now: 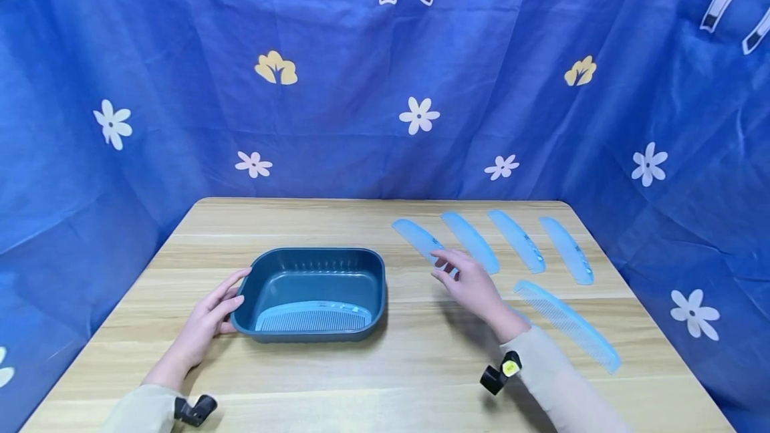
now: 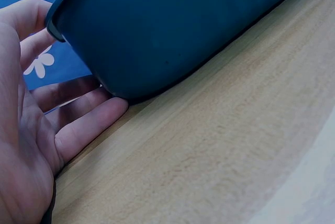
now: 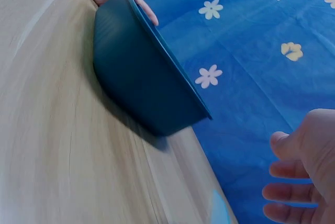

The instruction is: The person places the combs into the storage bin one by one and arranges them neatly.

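Observation:
A dark teal plastic basin (image 1: 308,337) stands on the table, with a light blue comb (image 1: 314,317) lying inside along its near side. My left hand (image 1: 207,319) holds the basin's left end; in the left wrist view, fingers (image 2: 91,124) touch the wall low down while others reach the rim. Over the table right of the basin, my right hand (image 1: 472,284) hovers with loosely bent fingers and nothing between them. Its fingertips overlap the near end of a blue comb (image 1: 415,235) in the head view; contact is not visible.
More blue combs lie at the right: one (image 1: 470,242) beside the right hand, two farther right (image 1: 516,241) (image 1: 567,250), and a larger-looking one (image 1: 568,326) nearer the right forearm. A blue patterned cloth (image 1: 337,119) hangs around the wooden table (image 1: 337,393).

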Tool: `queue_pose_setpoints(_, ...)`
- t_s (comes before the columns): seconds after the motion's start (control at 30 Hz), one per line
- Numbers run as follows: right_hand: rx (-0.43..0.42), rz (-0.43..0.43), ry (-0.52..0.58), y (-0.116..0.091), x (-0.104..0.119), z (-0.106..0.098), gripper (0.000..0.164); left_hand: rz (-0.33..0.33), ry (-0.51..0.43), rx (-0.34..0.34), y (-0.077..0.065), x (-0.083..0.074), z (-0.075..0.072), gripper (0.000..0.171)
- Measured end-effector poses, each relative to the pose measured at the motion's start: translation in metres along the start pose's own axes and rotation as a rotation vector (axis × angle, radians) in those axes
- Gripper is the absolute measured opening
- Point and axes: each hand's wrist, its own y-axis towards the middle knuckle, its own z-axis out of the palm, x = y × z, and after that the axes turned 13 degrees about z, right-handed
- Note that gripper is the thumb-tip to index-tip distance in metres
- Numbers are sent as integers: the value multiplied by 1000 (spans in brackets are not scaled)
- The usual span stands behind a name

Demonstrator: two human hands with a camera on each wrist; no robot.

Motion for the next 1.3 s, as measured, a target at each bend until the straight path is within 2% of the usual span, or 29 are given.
queue_pose_setpoints(0.27, 24, 89, -42, -11, -18, -21, 35, 1, -7, 1, 0, 2, 1, 48)
queue_pose_setpoints(0.5, 39, 149, -72, -23, -35, -35, 37, -39, 19, -19, -3, 2, 3, 48)
queue_pose_setpoints(0.7, 56, 176, -118, -39, -49, -48, 39, -18, -18, -11, -4, 1, 3, 49)
queue_pose_setpoints(1.03, 159, 311, -228, -61, -66, -60, 43, -11, -20, -14, -3, 0, 2, 48)
queue_pose_setpoints(1.3, 172, 334, -333, -73, -75, -65, 47, -16, 6, -15, -1, -1, 0, 49)
